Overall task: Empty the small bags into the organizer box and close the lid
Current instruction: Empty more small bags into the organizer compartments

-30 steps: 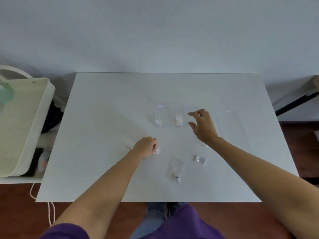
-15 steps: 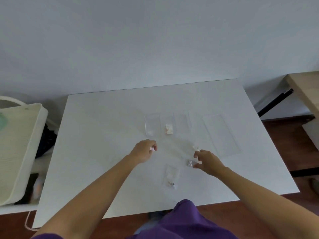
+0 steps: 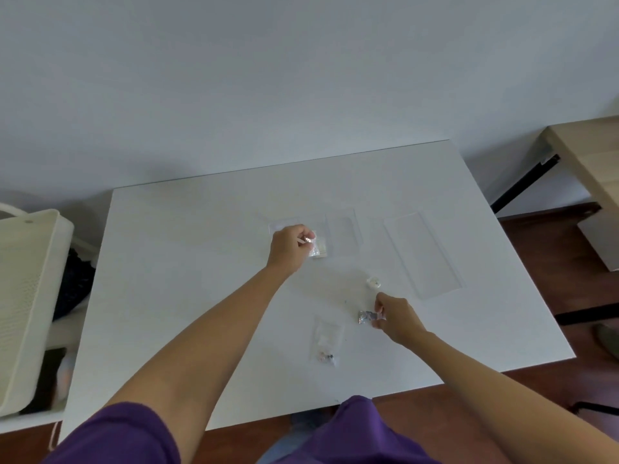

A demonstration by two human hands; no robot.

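Observation:
A clear organizer box (image 3: 343,229) lies open on the white table (image 3: 201,262), with something pale in its middle compartment. Over that box my left hand (image 3: 289,247) pinches a small clear bag (image 3: 314,248) that hangs from the fingertips. Nearer to me, my right hand (image 3: 397,318) grips one end of a small bag of shiny silver bits (image 3: 366,316) just above the tabletop. Another small bag (image 3: 327,343) with dark bits lies flat between my arms. The clear lid (image 3: 422,254) lies apart to the right of the box.
A tiny white piece (image 3: 372,280) sits on the table above my right hand. A cream perforated cart (image 3: 26,296) stands left of the table. A wooden desk (image 3: 586,152) is at the far right. The wall runs behind the table's back edge.
My left hand rose from the table's middle to above the box, carrying its bag. My right hand came back from the box and closed on the silver bag. My head turned right.

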